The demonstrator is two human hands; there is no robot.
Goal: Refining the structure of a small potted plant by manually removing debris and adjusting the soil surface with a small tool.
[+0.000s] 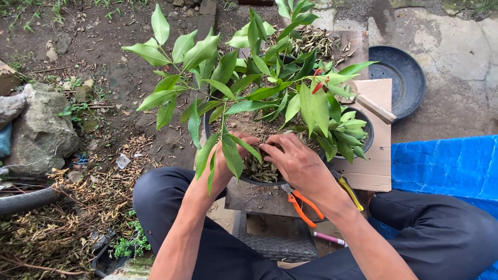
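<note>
Potted plant: we see a leafy green shrub in a dark round pot, near the middle of the view, just ahead of our crossed legs.
Far left: grey rocks sit on bare earth, with dry brown litter nearer us.
Left hand: it rests at the pot's near left edge, partly hidden by drooping leaves. Its fingers curl loosely on the dry leaves heaped on the soil; we cannot tell whether it grips any.
Right hand: it lies palm down just beside the left, fingers bent and spread a little, pressing on the same heap of dry leaves. Nothing is clearly held.
Under the pot: a wooden board bears it.
Orange-handled pliers: they lie on the board's near edge, below our right wrist, untouched.
Cardboard sheet: it lies right of the pot.
Black saucer: it sits on the concrete beyond the cardboard.
Far right: a blue tarp covers the ground.
</note>
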